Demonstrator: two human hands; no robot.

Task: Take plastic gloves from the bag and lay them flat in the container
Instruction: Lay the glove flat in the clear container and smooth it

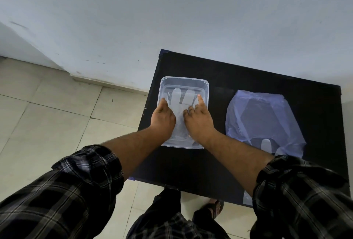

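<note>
Pressing glove (179, 103) in container (205, 88); bag (267, 116) lies beside.

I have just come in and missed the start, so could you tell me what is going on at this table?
A person is flattening a clear plastic glove inside a clear plastic container on a black table. The left hand and right hand both press down on it, the right index finger stretched forward. Beside the container, on the right, lies a translucent bag with at least one more glove showing at its near end.
</note>
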